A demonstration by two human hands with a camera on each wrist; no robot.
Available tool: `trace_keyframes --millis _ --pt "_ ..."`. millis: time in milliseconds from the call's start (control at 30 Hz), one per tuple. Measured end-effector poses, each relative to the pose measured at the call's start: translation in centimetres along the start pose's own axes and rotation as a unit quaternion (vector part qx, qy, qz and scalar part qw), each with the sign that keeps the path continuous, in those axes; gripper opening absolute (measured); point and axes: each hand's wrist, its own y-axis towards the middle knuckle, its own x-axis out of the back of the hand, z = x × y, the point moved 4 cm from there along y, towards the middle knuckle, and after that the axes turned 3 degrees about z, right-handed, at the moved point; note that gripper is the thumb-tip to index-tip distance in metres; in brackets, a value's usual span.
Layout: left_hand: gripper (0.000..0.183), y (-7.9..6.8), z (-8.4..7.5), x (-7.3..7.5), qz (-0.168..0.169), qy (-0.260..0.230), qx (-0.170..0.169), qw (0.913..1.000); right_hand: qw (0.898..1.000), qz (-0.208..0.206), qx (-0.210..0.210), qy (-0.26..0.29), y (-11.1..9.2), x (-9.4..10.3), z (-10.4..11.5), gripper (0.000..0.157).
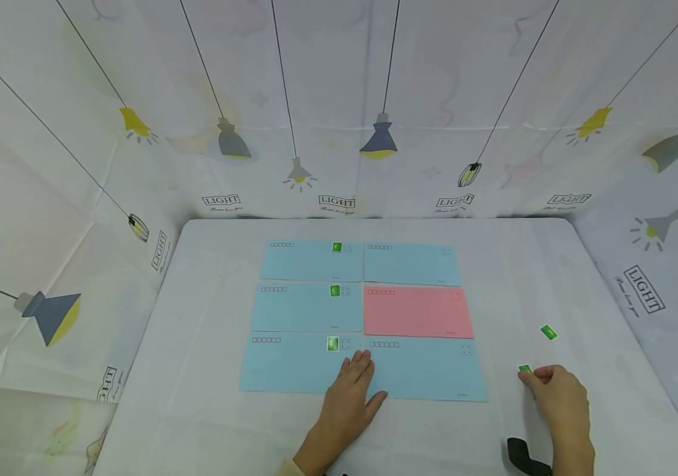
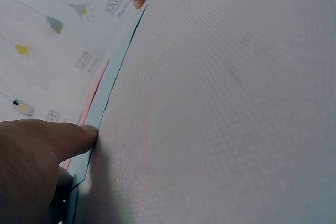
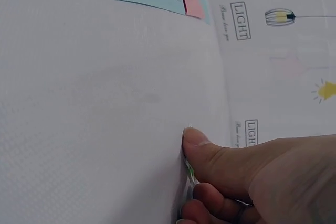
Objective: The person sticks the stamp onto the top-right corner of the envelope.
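Note:
My left hand (image 1: 347,400) rests flat with straight fingers across the inner edges of the two front blue envelopes. Its thumb (image 2: 79,139) presses on the front right envelope (image 1: 428,373). The front left envelope (image 1: 285,367) bears a green stamp (image 1: 333,344) beside its printed corner boxes. To the right of the envelopes, my right hand (image 1: 559,396) pinches a small green stamp (image 1: 525,369) between thumb and fingers, low over the table. In the right wrist view the thumb (image 3: 197,137) hides most of this stamp. Another green stamp (image 1: 548,332) lies loose just beyond that hand.
Envelopes lie in two columns on the white table (image 1: 196,423). The middle left (image 1: 297,311) and back left envelopes (image 1: 297,264) each carry a green stamp. In the right column are a pink envelope (image 1: 419,314) and a blue one (image 1: 407,268) behind it. Lamp-printed cloth hangs around.

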Motion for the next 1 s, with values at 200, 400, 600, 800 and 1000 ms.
trace_keyframes --millis 200,400,600,800,1000 --pt "0.058 -0.06 -0.09 0.11 -0.009 -0.003 -0.004 1.0 1.0 -0.004 0.002 -0.005 0.11 -0.04 -0.1 0.042" --pt "0.057 -0.08 -0.02 0.01 -0.007 -0.007 -0.002 0.9999 1.0 -0.005 0.012 -0.005 0.13 0.0 -0.1 0.044" --pt "0.058 -0.07 0.07 -0.1 -0.012 -0.001 -0.007 0.9999 1.0 -0.013 0.027 -0.004 0.21 0.21 0.09 0.041" --pt "0.058 -0.02 0.07 0.0 -0.011 0.001 -0.008 0.9999 1.0 -0.008 0.02 -0.006 0.17 0.17 0.04 0.042" --pt "0.059 0.03 0.11 -0.09 -0.011 0.006 -0.009 0.9999 1.0 0.005 0.01 -0.007 -0.02 0.18 0.05 0.044"
